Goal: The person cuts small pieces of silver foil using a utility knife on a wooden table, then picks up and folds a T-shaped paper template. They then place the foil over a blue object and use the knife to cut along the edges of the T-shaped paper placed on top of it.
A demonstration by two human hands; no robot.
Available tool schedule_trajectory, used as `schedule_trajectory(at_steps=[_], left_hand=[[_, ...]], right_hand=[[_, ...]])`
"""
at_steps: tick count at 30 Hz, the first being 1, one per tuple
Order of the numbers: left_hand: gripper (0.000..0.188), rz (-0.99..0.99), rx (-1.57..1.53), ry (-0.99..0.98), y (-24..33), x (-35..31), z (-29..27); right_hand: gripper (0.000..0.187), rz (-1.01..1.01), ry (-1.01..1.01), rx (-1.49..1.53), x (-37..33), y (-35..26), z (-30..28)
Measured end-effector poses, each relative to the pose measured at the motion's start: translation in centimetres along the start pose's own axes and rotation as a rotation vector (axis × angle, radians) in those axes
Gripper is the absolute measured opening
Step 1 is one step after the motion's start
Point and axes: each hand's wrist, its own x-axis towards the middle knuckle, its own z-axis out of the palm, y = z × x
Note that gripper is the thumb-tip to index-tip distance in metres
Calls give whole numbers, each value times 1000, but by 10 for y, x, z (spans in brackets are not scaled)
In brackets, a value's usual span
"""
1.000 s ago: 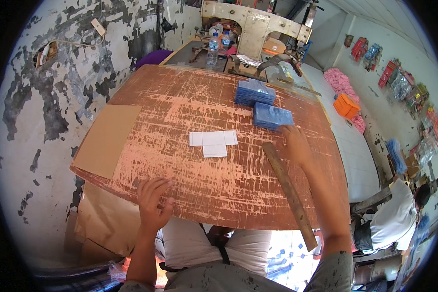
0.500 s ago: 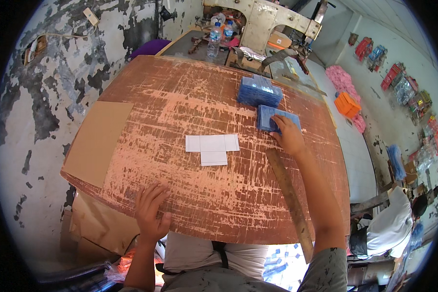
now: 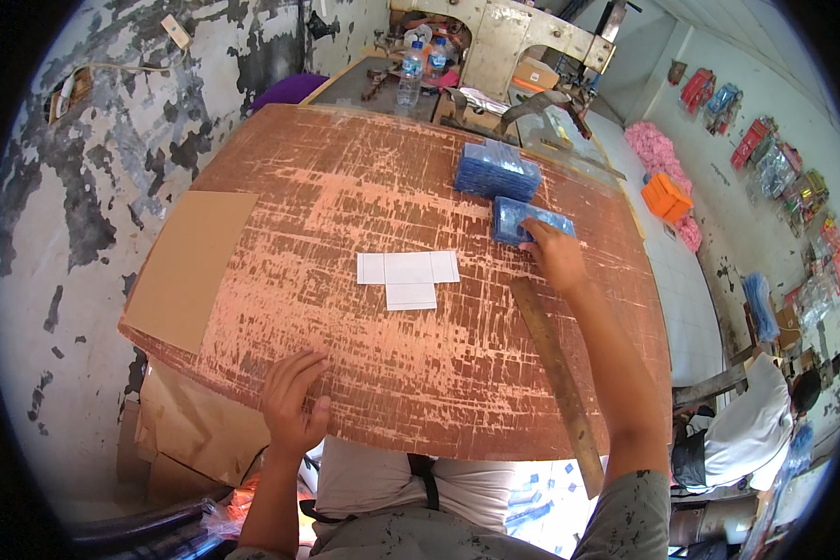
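My right hand (image 3: 557, 256) reaches to the smaller stack of blue plastic sheets (image 3: 541, 217), its fingers bent and closed on the stack's near edge. Whether it grips one sheet or several cannot be made out. Just behind stands a taller stack of blue plastic sheets (image 3: 497, 172). My left hand (image 3: 295, 399) rests empty at the table's near edge, fingers outstretched. Near the middle lies a flat white T-shaped paper template (image 3: 411, 270) with thin lines along its flaps. A worn ruler-like strip (image 3: 555, 378) lies beside my right forearm, its near end jutting past the table edge.
The scratched brown tabletop (image 3: 345, 196) carries a tan cardboard sheet (image 3: 189, 271) at left. Beyond it are water bottles (image 3: 410, 75) and a large pale machine (image 3: 523, 33). An orange bundle (image 3: 666, 197) lies at right. A person in white (image 3: 747, 425) sits at lower right.
The right hand stays at the smaller blue stack, its fingers shifting slightly on the near edge. The left hand has hardly moved. The whole view has tilted a little.
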Motion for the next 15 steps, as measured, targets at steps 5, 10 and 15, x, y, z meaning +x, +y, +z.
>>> schedule_trajectory(at_steps=[5,10,15], left_hand=[[38,-13,-8,21,2,-2,1],[32,21,-19,33,6,1,-1],[17,-7,-54,59,1,-3,-1]], right_hand=[[42,57,-23,86,4,-2,-8],[30,49,84,203,6,9,-23],[24,191,491,158,16,-24,-72]])
